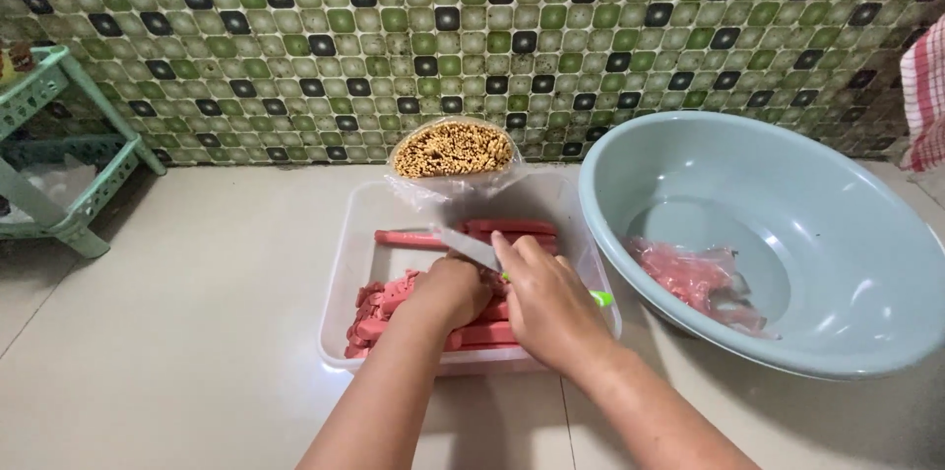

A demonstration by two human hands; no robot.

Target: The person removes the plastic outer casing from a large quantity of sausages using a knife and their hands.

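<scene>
Sausages [472, 332] fill our clear tray [340, 273] at six o'clock; soft and slick, we judge. Left hand [448, 291] pins one mid-length, right hand [551, 308] grips the knife [468, 247], bowl [689, 165] at three.

The wall [472, 37] is tiled in light green, dark green and black squares. Pink sausages [413, 308] lie in a clear tray [340, 303]; the basin [768, 234] is pale blue-grey, the rack [59, 145] mint green, the cloth [925, 86] red-and-white checked.
</scene>
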